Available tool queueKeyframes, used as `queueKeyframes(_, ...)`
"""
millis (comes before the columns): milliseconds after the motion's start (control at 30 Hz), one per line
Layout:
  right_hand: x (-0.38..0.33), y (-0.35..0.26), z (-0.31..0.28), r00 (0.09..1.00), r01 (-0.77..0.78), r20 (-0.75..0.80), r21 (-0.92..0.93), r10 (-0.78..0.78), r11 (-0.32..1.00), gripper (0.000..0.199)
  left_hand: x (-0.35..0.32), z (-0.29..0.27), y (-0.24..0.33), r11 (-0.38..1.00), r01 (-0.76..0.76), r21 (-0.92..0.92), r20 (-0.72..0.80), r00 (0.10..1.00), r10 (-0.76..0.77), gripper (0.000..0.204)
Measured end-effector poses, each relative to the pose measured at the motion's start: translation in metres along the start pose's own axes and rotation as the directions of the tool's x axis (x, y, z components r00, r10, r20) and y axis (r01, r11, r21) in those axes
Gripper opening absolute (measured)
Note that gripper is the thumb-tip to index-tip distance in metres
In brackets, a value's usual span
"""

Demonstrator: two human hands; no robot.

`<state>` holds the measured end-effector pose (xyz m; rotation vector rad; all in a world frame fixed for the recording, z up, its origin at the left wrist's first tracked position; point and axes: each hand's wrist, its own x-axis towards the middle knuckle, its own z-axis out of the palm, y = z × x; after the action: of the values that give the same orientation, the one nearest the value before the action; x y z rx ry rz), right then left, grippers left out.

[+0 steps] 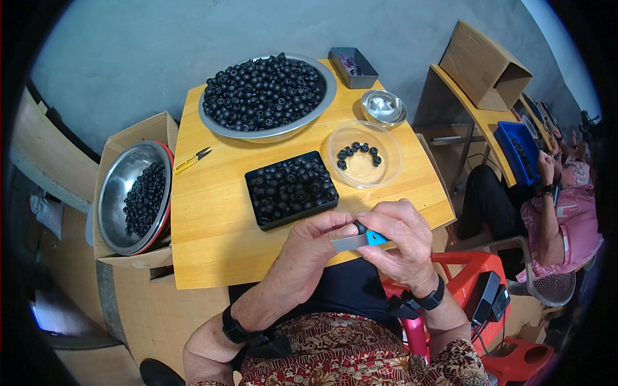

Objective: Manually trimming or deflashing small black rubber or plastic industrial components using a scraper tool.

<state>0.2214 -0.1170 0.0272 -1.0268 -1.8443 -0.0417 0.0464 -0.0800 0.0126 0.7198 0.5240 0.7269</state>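
Both my hands meet just past the table's near edge, in front of a black tray. My left hand (302, 254) is closed, its fingertips pinching a small round black part (360, 227). My right hand (403, 241) is closed around a blue-handled blade (351, 243), whose flat grey metal points left beneath the black part. Its fingers also come up against that part. Similar black parts fill the rectangular black tray (273, 223). Several more lie in a clear round plastic bowl (340, 175) beyond my right hand.
A big metal basin (283, 134) heaped with black parts stands at the back, near a grey box (360, 81) and a small metal bowl (384, 109). Yellow snips (188, 162) lie left. Another basin (111, 206) rests in a carton. At right sits a co-worker (560, 222).
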Motion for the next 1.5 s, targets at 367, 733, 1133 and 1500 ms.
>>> queueKeyframes(367,0.004,0.011,-0.002,0.999,-0.032,0.03,-0.088,0.034,0.996,0.033,0.003,-0.018,0.017,0.871,-0.233,0.433,-0.01,0.965,0.263,0.019)
queueKeyframes(733,0.036,0.059,0.009,0.974,-0.216,-0.122,-0.209,0.193,0.954,0.033,0.045,-0.063,0.046,-0.139,-0.288,0.948,0.319,0.834,0.45,0.026)
queueKeyframes(1133,0.008,0.049,0.002,0.952,-0.296,-0.091,-0.042,0.292,0.954,0.018,0.063,-0.041,0.033,-0.523,-0.351,0.777,0.564,0.756,0.331,0.016)
queueKeyframes(1500,0.0,0.021,0.013,0.984,-0.162,0.114,0.228,0.139,0.96,0.032,0.028,-0.014,0.04,0.612,-0.197,0.766,0.093,0.976,0.198,0.017)
